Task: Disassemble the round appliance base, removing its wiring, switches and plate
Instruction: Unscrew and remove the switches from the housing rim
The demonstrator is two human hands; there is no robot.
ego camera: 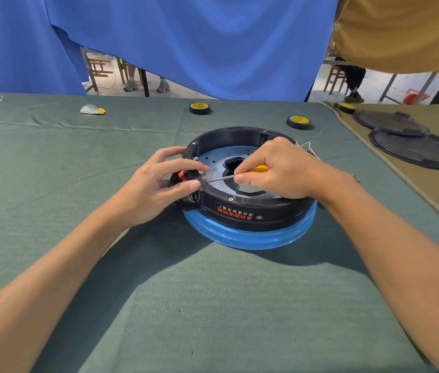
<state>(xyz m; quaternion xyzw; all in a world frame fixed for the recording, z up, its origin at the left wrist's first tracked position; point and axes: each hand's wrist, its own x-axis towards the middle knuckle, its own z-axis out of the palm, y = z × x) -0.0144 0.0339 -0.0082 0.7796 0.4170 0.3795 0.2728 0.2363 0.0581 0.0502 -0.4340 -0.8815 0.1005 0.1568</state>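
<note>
Presently, the base [253, 211] is found flat on the green cloth [213, 305], open side up, between both hands. The screwdriver [219, 178] is gripped in the curled fingers of the right hand [280, 170]. Its shaft runs almost level, leftward from those fingers, to the switch [183, 175] on the rim. That switch is pinched by thumb and forefinger of the left hand [156, 184], the nearer one. The plate [213, 160] is seated inside the ring, just beyond both sets of fingertips. Whether the tip is seated in a screw cannot be told.

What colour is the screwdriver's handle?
Yellow-orange. The screwdriver handle peeks out of the right hand in the head view.
</note>
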